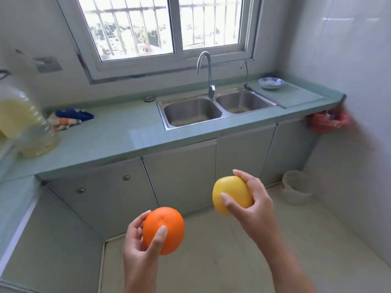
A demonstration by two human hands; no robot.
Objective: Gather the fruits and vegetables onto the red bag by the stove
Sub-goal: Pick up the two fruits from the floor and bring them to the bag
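Your left hand (140, 240) raised in front of you, low centre, palm turned inward, thumb across front of orange (164, 230), fingers curled behind it. Your right hand (252, 199) higher and further right, fingers wrapped over top of yellow fruit (231, 194), thumb pressed on near face. Both forearms bare, angled up from bottom edge, hands well apart, right forearm slightly blurred

Brushed steel sink (191, 115); glossy green countertop (118, 134); smooth orange (167, 227); cloth rag (69, 118), seemingly.
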